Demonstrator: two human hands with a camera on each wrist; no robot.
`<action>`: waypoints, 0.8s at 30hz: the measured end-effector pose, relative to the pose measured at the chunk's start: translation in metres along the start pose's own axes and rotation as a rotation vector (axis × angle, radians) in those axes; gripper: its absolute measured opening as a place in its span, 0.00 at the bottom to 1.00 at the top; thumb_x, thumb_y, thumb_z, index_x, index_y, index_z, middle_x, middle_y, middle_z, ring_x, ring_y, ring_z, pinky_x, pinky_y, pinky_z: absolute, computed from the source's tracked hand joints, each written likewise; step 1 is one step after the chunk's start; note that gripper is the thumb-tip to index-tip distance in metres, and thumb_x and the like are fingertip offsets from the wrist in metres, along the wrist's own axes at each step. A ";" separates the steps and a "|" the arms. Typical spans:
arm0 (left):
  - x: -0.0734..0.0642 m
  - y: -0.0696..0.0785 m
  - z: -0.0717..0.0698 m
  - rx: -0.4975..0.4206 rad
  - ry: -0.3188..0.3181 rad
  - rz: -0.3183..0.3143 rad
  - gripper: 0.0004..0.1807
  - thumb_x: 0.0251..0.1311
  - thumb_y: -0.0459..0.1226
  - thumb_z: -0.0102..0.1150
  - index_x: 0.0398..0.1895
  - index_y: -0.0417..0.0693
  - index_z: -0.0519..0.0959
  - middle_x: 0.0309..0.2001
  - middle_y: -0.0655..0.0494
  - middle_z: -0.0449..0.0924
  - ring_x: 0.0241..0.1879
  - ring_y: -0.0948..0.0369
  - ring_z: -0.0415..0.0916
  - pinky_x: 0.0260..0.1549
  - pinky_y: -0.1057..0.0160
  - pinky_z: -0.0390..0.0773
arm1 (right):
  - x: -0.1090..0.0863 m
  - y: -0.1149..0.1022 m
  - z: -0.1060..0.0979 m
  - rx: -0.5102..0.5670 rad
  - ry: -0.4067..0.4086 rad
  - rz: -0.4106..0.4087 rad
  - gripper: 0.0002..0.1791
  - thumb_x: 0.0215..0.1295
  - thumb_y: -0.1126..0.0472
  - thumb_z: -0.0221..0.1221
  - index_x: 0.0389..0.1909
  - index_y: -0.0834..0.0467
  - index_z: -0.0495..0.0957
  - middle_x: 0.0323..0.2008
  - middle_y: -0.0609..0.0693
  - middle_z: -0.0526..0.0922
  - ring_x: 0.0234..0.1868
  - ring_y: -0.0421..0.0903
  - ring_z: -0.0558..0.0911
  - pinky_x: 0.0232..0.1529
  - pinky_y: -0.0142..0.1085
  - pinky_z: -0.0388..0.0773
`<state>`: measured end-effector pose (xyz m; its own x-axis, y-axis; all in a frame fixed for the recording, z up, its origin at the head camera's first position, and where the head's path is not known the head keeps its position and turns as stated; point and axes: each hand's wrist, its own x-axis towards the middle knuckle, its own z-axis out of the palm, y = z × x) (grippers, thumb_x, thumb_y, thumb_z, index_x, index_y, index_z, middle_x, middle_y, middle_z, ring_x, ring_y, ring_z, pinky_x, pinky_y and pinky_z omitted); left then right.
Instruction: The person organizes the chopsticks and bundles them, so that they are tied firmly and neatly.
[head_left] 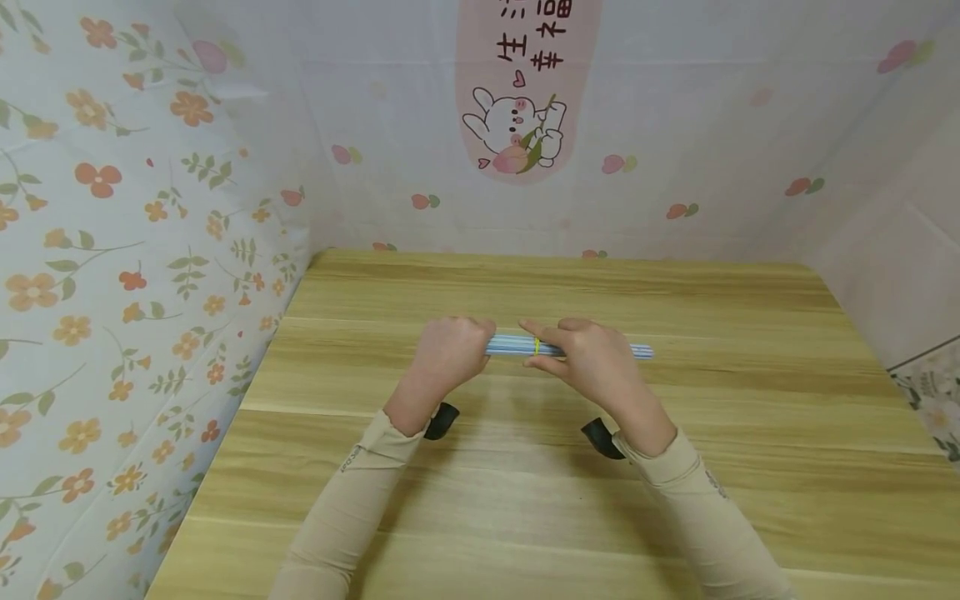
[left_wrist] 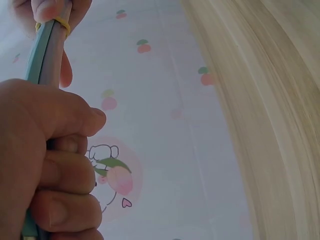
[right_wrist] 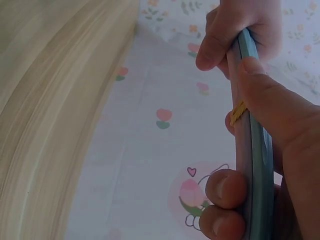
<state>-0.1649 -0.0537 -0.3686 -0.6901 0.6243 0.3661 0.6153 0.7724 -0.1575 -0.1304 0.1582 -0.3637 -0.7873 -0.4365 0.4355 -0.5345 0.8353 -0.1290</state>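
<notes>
A bundle of slim, straight-sided pencils [head_left: 512,344] in pale blue and pinkish lilac is held level over the table in the head view. My left hand [head_left: 450,350] wraps its fingers round the left part, hiding that end. With thumb and curled fingers, my right hand [head_left: 603,362] grips the bundle farther right, and the right end sticks out past it. A yellow rubber band [right_wrist: 239,113] circles the pencils between the hands, close to my right thumb [right_wrist: 272,97]. In the left wrist view, the left fingers [left_wrist: 70,172] are curled tightly.
Below the hands spreads a wood-grain table [head_left: 480,517]. A white cloth printed with a rabbit [head_left: 517,125] hangs behind its far edge, and a floral cloth [head_left: 112,275] along the left side. Dark curved pieces [head_left: 602,438] jut from both wrists.
</notes>
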 end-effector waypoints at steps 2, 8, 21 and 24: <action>0.000 0.000 0.000 -0.010 -0.004 -0.003 0.06 0.52 0.38 0.67 0.24 0.48 0.79 0.19 0.56 0.81 0.12 0.66 0.61 0.11 0.66 0.69 | 0.000 0.000 0.000 -0.002 -0.003 -0.001 0.30 0.49 0.43 0.67 0.56 0.45 0.79 0.18 0.45 0.76 0.15 0.36 0.65 0.17 0.28 0.62; 0.000 -0.001 0.001 -0.015 -0.007 -0.012 0.08 0.52 0.37 0.66 0.22 0.49 0.76 0.17 0.57 0.78 0.13 0.66 0.57 0.10 0.66 0.67 | -0.001 0.002 0.001 0.025 -0.039 0.009 0.31 0.49 0.45 0.69 0.56 0.50 0.79 0.23 0.47 0.79 0.17 0.38 0.69 0.19 0.31 0.67; -0.001 -0.008 0.005 -0.037 -0.026 -0.034 0.11 0.53 0.33 0.62 0.19 0.49 0.71 0.14 0.60 0.61 0.15 0.65 0.50 0.12 0.69 0.52 | -0.010 0.018 -0.008 0.070 -0.082 0.085 0.23 0.51 0.52 0.70 0.47 0.56 0.83 0.24 0.47 0.79 0.21 0.39 0.71 0.23 0.32 0.68; -0.002 -0.010 0.007 -0.043 -0.035 -0.039 0.10 0.54 0.33 0.61 0.20 0.48 0.71 0.14 0.60 0.61 0.15 0.65 0.50 0.12 0.69 0.51 | -0.014 0.023 -0.009 0.077 -0.096 0.100 0.21 0.52 0.53 0.69 0.47 0.57 0.84 0.25 0.47 0.80 0.21 0.38 0.73 0.23 0.32 0.69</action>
<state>-0.1724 -0.0616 -0.3742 -0.7263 0.5979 0.3391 0.6029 0.7911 -0.1034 -0.1290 0.1865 -0.3645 -0.8613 -0.3856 0.3308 -0.4713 0.8496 -0.2367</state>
